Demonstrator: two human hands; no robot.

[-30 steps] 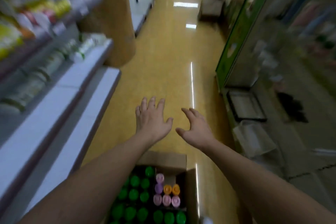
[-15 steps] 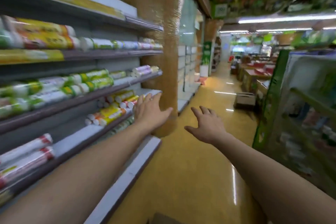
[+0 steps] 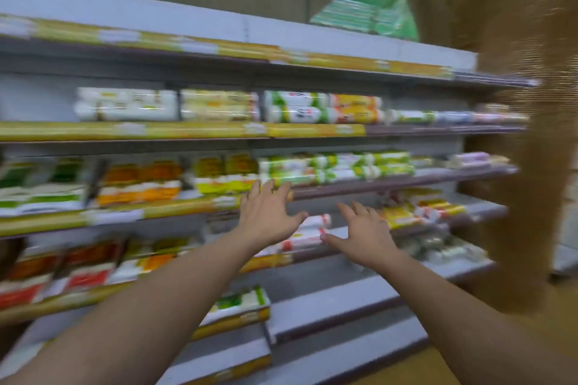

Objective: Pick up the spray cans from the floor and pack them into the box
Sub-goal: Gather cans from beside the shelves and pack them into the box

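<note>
One wide head-worn camera looks forward — roughly level — at stocked shelves (image 3: 187,130) close in front

Two bare forearms (image 3: 162,297) (wrists (image 3: 242,236) too)

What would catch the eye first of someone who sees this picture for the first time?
Two bare hands, the left hand and the right hand, reach forward in the middle of the view, fingers spread, holding nothing. Behind them run store shelves full of blurred packaged goods, and a brown pillar stands at the right.
</note>
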